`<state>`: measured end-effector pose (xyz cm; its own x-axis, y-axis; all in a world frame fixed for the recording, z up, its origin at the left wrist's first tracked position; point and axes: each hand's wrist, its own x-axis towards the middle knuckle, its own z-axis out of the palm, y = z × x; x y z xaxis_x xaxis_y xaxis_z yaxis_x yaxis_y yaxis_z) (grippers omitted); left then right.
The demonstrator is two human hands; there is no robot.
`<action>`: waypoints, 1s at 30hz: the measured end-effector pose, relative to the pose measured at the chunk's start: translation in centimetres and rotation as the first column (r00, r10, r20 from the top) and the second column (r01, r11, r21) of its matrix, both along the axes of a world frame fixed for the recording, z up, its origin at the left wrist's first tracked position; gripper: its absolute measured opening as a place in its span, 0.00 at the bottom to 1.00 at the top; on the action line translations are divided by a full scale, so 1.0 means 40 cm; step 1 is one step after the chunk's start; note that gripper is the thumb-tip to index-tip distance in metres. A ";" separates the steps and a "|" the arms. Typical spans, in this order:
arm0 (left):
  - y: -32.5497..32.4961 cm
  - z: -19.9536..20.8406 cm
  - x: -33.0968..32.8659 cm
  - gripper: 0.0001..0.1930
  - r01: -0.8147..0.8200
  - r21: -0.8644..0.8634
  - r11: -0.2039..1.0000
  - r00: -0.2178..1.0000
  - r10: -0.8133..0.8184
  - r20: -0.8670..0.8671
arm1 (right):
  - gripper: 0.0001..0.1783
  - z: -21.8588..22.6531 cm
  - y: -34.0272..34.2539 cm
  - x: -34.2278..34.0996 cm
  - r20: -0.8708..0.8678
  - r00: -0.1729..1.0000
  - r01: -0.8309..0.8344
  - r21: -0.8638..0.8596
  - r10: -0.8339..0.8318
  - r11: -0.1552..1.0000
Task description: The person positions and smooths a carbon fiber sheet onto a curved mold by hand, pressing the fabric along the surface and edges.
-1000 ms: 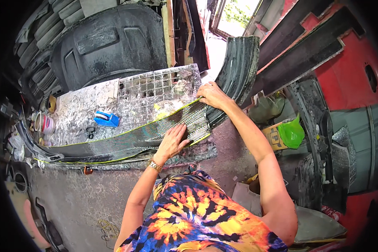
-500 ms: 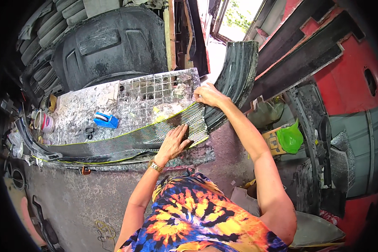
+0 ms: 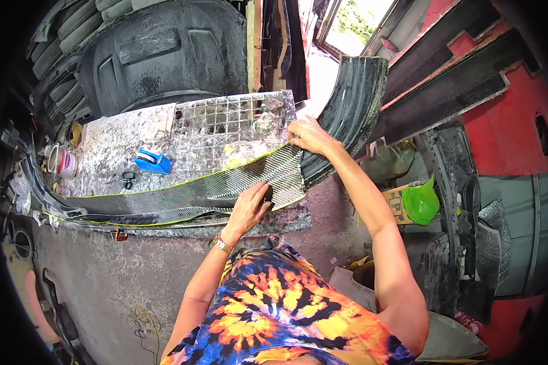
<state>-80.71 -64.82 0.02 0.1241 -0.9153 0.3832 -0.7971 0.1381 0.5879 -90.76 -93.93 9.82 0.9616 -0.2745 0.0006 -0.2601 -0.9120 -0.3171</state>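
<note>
Rested palm-down on the woven black-and-silver strip (image 3: 182,201) near its right end with the left hand (image 3: 246,207): fingers extended, thumb held apart. Touched at the upper right corner with the right hand (image 3: 310,135), fingers bent at the yellow edging (image 3: 268,154); cannot tell whether pinched. Located along the near side of the spattered bench (image 3: 115,131), beside the curved black part (image 3: 353,97).

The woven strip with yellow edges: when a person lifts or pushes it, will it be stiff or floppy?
The woven strip is probably floppy, since creases show beside the left hand. It looks thin, so it may be light for its length. Pushed sideways, it would likely bunch up, as its lower edge looks wavy.
</note>
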 end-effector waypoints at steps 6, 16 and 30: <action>-0.021 0.003 0.005 0.26 -0.002 0.046 0.999 0.998 0.005 -0.065 | 0.07 0.017 -0.004 0.016 -0.122 0.992 0.023 0.025 -0.020 0.999; -0.115 0.059 0.094 0.24 -0.149 -0.076 0.986 0.989 0.149 -0.007 | 0.09 0.114 0.271 -0.187 0.353 0.763 0.427 0.353 -0.541 0.832; -0.317 0.057 0.147 0.08 0.035 0.126 0.991 0.987 -0.015 -0.160 | 0.17 -0.191 0.466 -0.203 -0.068 0.585 0.394 0.895 -0.808 0.209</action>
<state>-74.82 -77.49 2.32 0.1503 -0.9591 0.2400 -0.6896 0.0723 0.7206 -98.86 -75.27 2.20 0.4541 -0.8349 -0.3111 -0.2866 0.1938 -0.9383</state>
